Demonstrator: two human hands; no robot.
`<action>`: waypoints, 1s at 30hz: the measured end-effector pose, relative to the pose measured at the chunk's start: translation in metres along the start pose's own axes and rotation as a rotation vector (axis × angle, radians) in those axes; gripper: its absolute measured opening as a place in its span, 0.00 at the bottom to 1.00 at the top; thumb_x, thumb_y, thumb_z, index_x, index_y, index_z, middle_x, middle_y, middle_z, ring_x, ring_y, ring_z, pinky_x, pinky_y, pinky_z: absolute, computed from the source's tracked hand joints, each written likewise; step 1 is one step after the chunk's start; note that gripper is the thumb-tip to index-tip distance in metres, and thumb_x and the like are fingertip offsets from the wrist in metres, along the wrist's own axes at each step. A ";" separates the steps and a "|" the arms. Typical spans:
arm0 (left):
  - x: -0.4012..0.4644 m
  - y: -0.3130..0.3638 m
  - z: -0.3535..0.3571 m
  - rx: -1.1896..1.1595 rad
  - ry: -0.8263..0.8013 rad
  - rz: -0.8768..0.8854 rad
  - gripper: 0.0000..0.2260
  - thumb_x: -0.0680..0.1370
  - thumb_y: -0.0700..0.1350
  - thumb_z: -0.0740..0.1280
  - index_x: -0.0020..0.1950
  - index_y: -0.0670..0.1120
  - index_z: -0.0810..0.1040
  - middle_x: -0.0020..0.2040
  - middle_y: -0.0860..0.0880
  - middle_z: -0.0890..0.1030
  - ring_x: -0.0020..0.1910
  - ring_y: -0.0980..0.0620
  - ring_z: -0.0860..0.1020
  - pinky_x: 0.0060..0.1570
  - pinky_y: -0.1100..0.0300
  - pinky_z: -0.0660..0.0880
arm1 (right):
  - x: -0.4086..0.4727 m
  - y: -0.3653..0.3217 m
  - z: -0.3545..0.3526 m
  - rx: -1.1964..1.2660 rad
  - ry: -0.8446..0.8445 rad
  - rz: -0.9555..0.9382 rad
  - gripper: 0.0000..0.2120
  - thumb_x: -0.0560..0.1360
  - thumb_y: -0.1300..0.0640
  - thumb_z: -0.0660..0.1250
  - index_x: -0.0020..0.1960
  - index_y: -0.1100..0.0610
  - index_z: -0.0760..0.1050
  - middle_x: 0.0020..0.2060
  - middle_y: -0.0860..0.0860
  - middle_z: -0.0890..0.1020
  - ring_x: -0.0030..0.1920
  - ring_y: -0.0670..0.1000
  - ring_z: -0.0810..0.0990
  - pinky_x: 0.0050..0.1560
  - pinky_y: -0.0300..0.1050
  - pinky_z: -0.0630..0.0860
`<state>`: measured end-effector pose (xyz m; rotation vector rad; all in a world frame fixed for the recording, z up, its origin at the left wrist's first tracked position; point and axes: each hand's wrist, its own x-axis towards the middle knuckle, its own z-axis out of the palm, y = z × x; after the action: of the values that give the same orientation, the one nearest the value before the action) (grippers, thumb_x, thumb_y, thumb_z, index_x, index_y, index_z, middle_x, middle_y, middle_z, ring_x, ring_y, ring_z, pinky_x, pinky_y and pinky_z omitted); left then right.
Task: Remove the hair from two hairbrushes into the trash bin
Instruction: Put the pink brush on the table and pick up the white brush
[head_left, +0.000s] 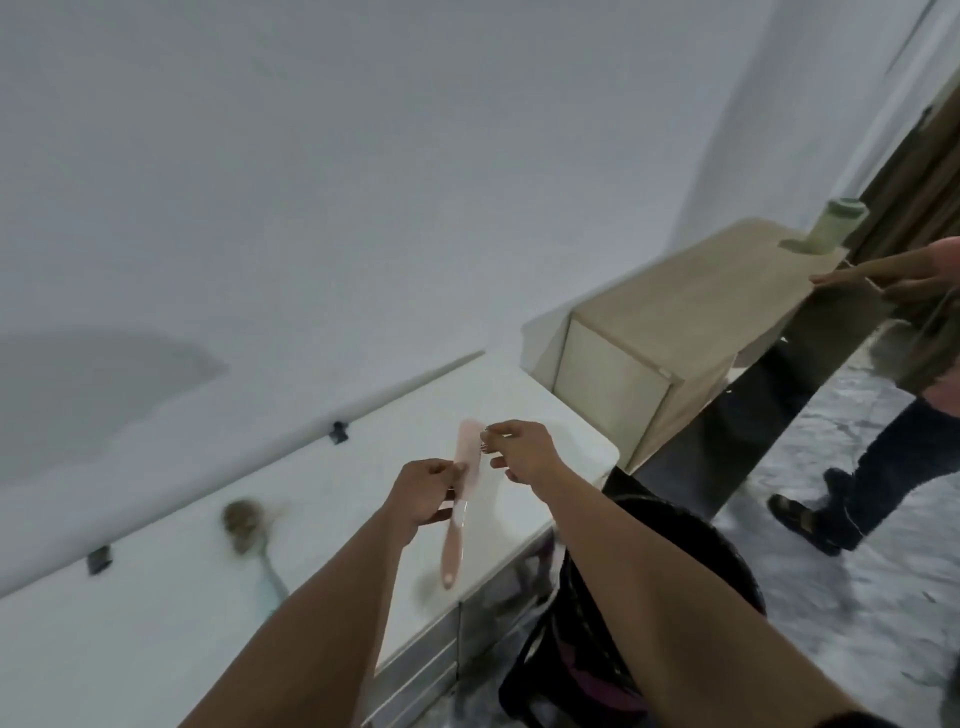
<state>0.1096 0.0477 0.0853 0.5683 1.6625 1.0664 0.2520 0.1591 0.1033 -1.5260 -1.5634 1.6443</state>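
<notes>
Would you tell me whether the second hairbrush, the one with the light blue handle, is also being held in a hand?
No, the light blue hairbrush lies on the white table, while the left hand holds only the pink hairbrush.

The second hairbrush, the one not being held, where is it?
In the head view it lies on the white table, left of the left hand: hairbrush.

Views given: one only, the head view; no second view is given, so no shared part can be told.
Position: worn on the person's head, above the white table (156, 649).
Direction: faced forward and down, tilted, so that the table edge is seen running diagonally.
Nearness: both forearms are seen close; the table lies just beyond them.
Coverage: beyond the table, a wall; right of the table, floor (857, 597).
</notes>
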 end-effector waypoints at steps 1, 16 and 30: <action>-0.003 0.000 -0.016 -0.018 0.003 0.007 0.10 0.83 0.47 0.70 0.57 0.41 0.85 0.52 0.45 0.88 0.49 0.47 0.87 0.45 0.55 0.85 | 0.001 -0.007 0.017 -0.009 -0.019 -0.006 0.16 0.77 0.54 0.75 0.62 0.59 0.82 0.49 0.54 0.87 0.34 0.49 0.81 0.31 0.40 0.69; -0.004 -0.033 -0.168 -0.098 0.064 0.001 0.09 0.78 0.45 0.75 0.57 0.44 0.85 0.52 0.46 0.89 0.46 0.52 0.86 0.51 0.55 0.85 | 0.032 -0.084 0.176 0.002 -0.188 -0.011 0.11 0.78 0.54 0.74 0.59 0.55 0.81 0.44 0.51 0.85 0.40 0.51 0.83 0.40 0.43 0.73; 0.024 -0.090 -0.170 -0.028 0.300 -0.151 0.15 0.72 0.38 0.77 0.59 0.42 0.85 0.46 0.45 0.86 0.47 0.45 0.87 0.49 0.46 0.86 | 0.093 -0.048 0.255 -0.401 -0.323 0.030 0.13 0.77 0.58 0.75 0.60 0.60 0.80 0.44 0.56 0.81 0.34 0.51 0.79 0.31 0.42 0.68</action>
<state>-0.0443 -0.0407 0.0073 0.2676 1.9132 1.1019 -0.0178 0.1405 0.0498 -1.5272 -2.1590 1.7355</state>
